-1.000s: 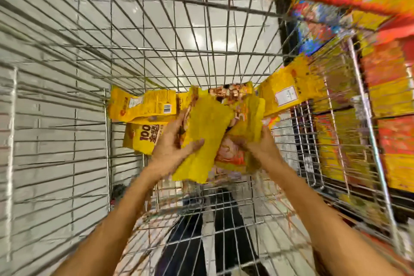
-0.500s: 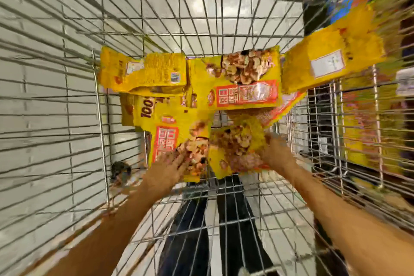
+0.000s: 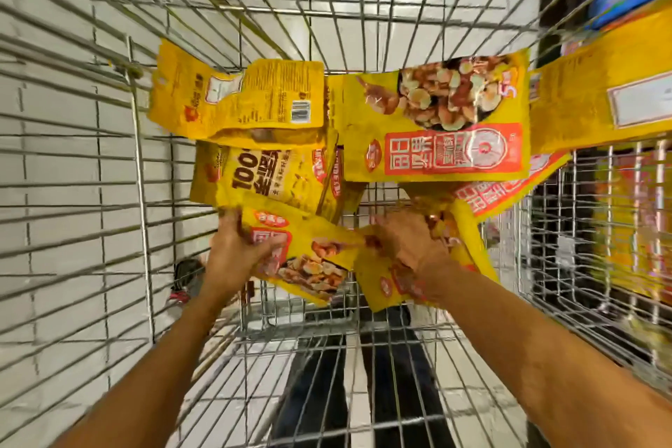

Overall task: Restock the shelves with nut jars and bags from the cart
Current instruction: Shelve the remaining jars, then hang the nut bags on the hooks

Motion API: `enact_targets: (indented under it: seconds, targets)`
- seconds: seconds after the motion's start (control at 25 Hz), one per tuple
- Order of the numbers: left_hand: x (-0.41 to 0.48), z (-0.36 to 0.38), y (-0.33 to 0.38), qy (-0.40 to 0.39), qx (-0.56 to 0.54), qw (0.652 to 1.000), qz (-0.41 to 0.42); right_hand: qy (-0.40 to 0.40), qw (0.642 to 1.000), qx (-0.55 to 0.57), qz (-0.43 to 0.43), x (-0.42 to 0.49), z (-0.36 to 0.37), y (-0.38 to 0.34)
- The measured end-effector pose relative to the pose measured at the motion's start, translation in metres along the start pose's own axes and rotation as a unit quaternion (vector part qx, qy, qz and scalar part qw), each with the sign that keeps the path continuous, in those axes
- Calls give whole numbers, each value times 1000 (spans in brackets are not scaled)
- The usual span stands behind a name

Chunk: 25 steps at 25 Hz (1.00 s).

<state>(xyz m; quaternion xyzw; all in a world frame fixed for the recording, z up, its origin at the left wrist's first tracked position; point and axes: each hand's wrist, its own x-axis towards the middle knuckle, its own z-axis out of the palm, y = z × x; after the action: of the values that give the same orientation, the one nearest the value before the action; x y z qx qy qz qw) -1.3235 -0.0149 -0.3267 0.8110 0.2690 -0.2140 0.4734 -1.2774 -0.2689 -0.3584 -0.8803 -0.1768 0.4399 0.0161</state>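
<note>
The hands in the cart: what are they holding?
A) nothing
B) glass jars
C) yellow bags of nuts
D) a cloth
C: the left hand grips one yellow bag and the right hand grips a second bag, both printed with nuts.

Our left arm (image 3: 152, 375) bare along its whole visible length, our right arm (image 3: 527, 356) likewise bare, our left hand (image 3: 232, 258) and right hand (image 3: 407, 247) bare too, our legs in plain black trousers (image 3: 316, 396), straight-cut
</note>
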Motion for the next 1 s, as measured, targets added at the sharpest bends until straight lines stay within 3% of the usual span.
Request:
enact_targets:
  seconds: [0.12,0.24,0.36,0.4,0.56,0.68,0.76,0.84,0.92,1.0]
  targets:
    - [2,1,-10,-32,61,998,16,-22,995,-82,46,3,3,7]
    - [-9,1,-5,-4,78,996,32,-39,990,-135,-7,-18,5,12]
    - [-20,-5,17,37,200,976,76,-20,999,-18,-19,-54,-18,15]
    - [-25,-10,30,37,192,977,90,7,999,35,-7,-71,-32,18]
    - [-63,-47,104,-43,-40,997,43,131,960,243,44,-157,-106,23]
    - [-105,-75,186,-35,-109,983,142,271,869,410,58,-249,-162,18]
    - [-139,-94,249,0,-130,968,214,360,808,464,52,-318,-190,10]
    - [-173,-103,310,-14,-176,945,276,453,733,505,38,-388,-203,4]
    - [-214,-101,363,-63,-220,914,334,549,627,551,42,-454,-199,0]
    - [-271,-87,409,-111,-245,880,392,638,478,600,62,-518,-182,1]
